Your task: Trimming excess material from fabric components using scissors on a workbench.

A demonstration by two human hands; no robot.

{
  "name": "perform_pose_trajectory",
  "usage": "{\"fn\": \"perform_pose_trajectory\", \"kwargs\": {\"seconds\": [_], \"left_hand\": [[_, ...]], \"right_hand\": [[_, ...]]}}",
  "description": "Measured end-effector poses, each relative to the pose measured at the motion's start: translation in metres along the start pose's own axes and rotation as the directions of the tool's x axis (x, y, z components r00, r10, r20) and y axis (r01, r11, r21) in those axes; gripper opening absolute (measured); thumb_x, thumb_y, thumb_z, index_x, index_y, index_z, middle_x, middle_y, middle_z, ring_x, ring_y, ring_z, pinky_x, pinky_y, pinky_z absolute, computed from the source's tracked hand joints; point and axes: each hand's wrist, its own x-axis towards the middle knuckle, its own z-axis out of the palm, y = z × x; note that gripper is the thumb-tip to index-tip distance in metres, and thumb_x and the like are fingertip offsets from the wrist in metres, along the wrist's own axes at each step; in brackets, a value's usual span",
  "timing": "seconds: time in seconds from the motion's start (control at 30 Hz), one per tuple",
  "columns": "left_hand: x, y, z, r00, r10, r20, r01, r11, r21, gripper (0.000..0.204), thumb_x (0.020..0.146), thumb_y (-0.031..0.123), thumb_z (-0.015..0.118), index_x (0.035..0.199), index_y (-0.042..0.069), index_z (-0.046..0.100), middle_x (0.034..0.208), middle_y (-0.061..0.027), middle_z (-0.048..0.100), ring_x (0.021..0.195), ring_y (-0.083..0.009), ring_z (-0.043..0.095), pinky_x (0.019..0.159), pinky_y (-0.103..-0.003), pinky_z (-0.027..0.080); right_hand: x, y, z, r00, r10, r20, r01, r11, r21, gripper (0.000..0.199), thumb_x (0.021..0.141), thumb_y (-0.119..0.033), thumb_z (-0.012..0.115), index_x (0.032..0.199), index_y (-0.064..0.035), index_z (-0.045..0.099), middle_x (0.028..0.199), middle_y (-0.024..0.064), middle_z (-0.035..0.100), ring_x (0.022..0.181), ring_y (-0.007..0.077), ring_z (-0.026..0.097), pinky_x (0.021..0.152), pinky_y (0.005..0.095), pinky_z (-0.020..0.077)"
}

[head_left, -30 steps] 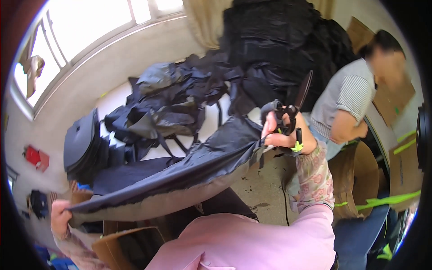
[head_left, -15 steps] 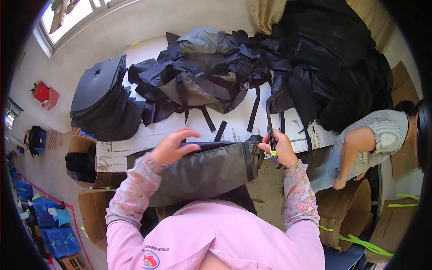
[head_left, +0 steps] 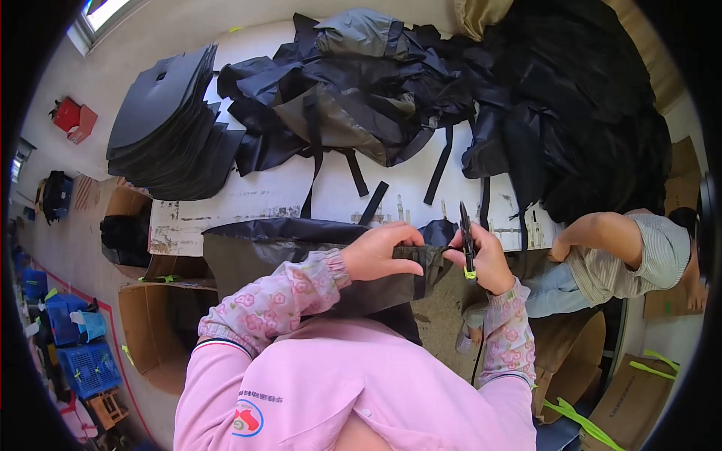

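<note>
The dark olive-black fabric panel [head_left: 301, 259] lies at the white worktable's [head_left: 256, 195] near edge; my left hand [head_left: 383, 254] pinches its corner, my right hand [head_left: 481, 259] grips black thread snips [head_left: 465, 237]. I'd worry about nicking the cloth.

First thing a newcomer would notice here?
Probably the black fabric pile covering the far side of the white table. Next, the hands at the near edge: the left hand grips a dark fabric piece, and the right hand holds snips beside it.
</note>
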Motion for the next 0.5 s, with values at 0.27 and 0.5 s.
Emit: {"fn": "perform_pose_trajectory", "kwargs": {"seconds": [0.27, 0.5], "left_hand": [[-0.008, -0.008, 0.025, 0.943, -0.199, 0.267, 0.325, 0.730, -0.602, 0.025, 0.079, 0.011, 0.078, 0.096, 0.002, 0.062, 0.080, 0.0017, 0.057, 0.074, -0.0055, 0.050, 0.069, -0.022, 0.044], [-0.010, 0.004, 0.026, 0.952, -0.217, 0.214, 0.295, 0.833, -0.469, 0.022, 0.079, 0.013, 0.077, 0.092, 0.001, 0.064, 0.077, 0.0015, 0.057, 0.070, -0.0064, 0.050, 0.063, -0.022, 0.043]], "right_hand": [[-0.013, -0.042, -0.041, 0.947, -0.281, 0.154, 0.318, 0.770, -0.553, 0.051, 0.059, -0.035, 0.088, 0.082, -0.0032, 0.055, 0.072, 0.0114, 0.056, 0.068, 0.0330, 0.056, 0.062, 0.0369, 0.0427], [-0.021, -0.065, -0.074, 0.920, -0.095, 0.381, 0.369, 0.538, -0.758, 0.043, 0.063, -0.036, 0.082, 0.086, -0.0068, 0.060, 0.076, 0.0103, 0.062, 0.078, 0.0304, 0.061, 0.071, 0.0395, 0.0424]]}}
